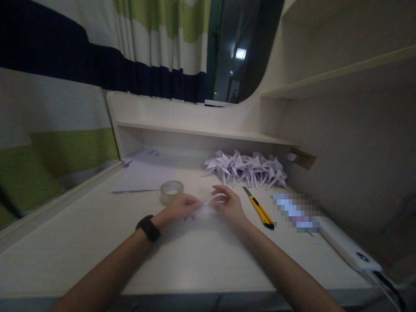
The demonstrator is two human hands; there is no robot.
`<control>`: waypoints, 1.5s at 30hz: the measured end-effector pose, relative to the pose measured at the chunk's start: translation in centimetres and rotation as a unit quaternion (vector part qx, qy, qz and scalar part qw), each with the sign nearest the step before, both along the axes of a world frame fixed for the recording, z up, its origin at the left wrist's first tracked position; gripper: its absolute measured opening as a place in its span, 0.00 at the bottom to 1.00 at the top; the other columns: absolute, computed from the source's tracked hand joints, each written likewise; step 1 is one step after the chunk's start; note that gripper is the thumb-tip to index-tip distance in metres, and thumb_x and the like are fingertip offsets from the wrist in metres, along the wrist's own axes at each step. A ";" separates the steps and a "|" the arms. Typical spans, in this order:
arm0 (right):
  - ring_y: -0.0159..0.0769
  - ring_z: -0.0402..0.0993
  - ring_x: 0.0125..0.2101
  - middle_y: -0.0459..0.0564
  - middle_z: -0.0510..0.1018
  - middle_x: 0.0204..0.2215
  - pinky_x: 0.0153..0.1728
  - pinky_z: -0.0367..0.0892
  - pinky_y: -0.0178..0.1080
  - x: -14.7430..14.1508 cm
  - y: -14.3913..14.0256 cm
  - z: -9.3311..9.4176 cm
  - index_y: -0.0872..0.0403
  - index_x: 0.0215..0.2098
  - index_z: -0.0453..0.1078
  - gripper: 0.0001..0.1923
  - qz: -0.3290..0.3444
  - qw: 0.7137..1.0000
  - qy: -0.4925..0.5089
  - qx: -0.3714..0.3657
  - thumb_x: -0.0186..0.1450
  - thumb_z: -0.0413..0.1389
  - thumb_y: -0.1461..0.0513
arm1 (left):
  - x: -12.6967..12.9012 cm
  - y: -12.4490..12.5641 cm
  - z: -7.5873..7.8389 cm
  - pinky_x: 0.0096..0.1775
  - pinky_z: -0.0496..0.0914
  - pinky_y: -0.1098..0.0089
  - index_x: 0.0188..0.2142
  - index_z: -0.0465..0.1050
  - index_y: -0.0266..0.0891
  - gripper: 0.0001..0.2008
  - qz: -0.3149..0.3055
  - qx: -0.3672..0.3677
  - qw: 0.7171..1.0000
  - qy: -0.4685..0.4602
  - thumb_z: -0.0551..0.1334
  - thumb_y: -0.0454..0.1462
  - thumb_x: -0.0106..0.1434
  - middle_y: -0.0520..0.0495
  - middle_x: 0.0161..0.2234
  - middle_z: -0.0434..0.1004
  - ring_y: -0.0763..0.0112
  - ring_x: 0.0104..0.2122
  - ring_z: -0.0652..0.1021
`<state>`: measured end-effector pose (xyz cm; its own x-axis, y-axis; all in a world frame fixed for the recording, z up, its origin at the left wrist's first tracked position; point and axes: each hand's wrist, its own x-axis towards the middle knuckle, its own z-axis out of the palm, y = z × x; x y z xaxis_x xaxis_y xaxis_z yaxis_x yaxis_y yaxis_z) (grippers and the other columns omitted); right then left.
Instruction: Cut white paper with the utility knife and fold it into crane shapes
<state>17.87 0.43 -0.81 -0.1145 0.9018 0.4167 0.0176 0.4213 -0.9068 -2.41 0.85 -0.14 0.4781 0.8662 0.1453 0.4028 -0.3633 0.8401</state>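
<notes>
Curtain [58, 108]: striped, hangs far left behind the desk [81, 234].
Sheets [143, 175]: flat stack, far left on the desk, well apart from the hands.
Tape [171, 191]: clear roll, just beyond the left hand, not touched.
Watch [148, 228]: black band on the left wrist.
Left hand [180, 208]: fingers closed, pinching the left end of the paper.
Paper [206, 209]: small white piece at mid-desk, low over the top, stretched between both hands; its folds are too blurred to read.
Right hand [227, 203]: thumb and fingers closed on the right end of the paper, fingertips curled over its far edge.
Grip: the paper lies right between the two pinches, with only its middle showing.
Doing it well: I judge that keeping both pinches near the edge, lining up the corners, then pressing the crease against the desk would give a clean fold.
Cranes [247, 169]: pile of folded white paper, far right of the hands.
Knife [260, 210]: yellow cutter, just right of the right hand, blade pointing far.
Power strip [347, 247]: white, near right edge.
</notes>
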 end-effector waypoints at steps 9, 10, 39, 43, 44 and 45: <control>0.32 0.74 0.24 0.48 0.76 0.34 0.24 0.68 0.34 0.5 0.3 0.3 0.52 0.42 0.70 0.25 -0.002 1.000 0.012 -0.018 0.45 0.66 0.63 | 0.0 -0.8 1.4 0.19 0.65 0.75 0.33 0.77 0.30 0.21 -0.004 -0.045 0.998 -0.042 0.61 0.49 0.59 0.45 0.20 0.76 0.73 0.18 0.74; 0.32 0.74 0.24 0.48 0.77 0.33 0.24 0.68 0.34 0.6 0.5 0.3 0.52 0.42 0.70 0.25 -0.003 1.000 0.019 -0.022 0.45 0.66 0.62 | -0.1 -0.9 1.6 0.20 0.66 0.75 0.34 0.78 0.30 0.21 -0.013 -0.047 0.998 -0.047 0.61 0.49 0.59 0.44 0.22 0.77 0.71 0.20 0.75; 0.38 0.78 0.29 0.52 0.77 0.42 0.28 0.71 0.37 1.0 0.9 -0.3 0.51 0.48 0.66 0.37 0.021 0.987 0.130 -0.091 0.41 0.70 0.63 | -0.9 -0.6 0.9 0.33 0.74 0.67 0.46 0.76 0.31 0.23 -0.027 -0.106 0.982 -0.152 0.66 0.46 0.57 0.36 0.39 0.80 0.61 0.34 0.81; 0.34 0.75 0.26 0.50 0.77 0.41 0.24 0.72 0.36 1.0 0.9 -0.3 0.50 0.47 0.67 0.36 0.024 0.983 0.130 -0.130 0.40 0.70 0.63 | -0.7 -0.6 0.9 0.35 0.75 0.65 0.46 0.76 0.30 0.24 -0.001 -0.111 0.980 -0.163 0.68 0.45 0.55 0.37 0.36 0.81 0.62 0.32 0.81; 0.34 0.76 0.27 0.50 0.77 0.41 0.24 0.73 0.37 1.0 0.9 -0.3 0.50 0.47 0.67 0.35 0.028 0.982 0.132 -0.135 0.41 0.70 0.63 | -0.7 -0.7 1.0 0.35 0.75 0.64 0.46 0.76 0.30 0.24 0.002 -0.113 0.980 -0.161 0.68 0.45 0.55 0.37 0.35 0.81 0.62 0.32 0.81; 0.35 0.76 0.27 0.50 0.77 0.40 0.25 0.73 0.37 1.0 0.9 -0.3 0.50 0.47 0.67 0.35 0.031 0.981 0.134 -0.136 0.41 0.70 0.62 | -0.6 -0.7 1.1 0.35 0.75 0.64 0.46 0.76 0.30 0.24 0.004 -0.114 0.981 -0.159 0.68 0.45 0.55 0.37 0.34 0.81 0.63 0.31 0.81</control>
<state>18.86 1.29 -1.10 -0.0922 0.9786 0.1839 -0.2546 0.1554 -0.9545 -2.99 0.14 0.93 0.4333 0.8971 0.0870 0.1099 -0.1484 0.9828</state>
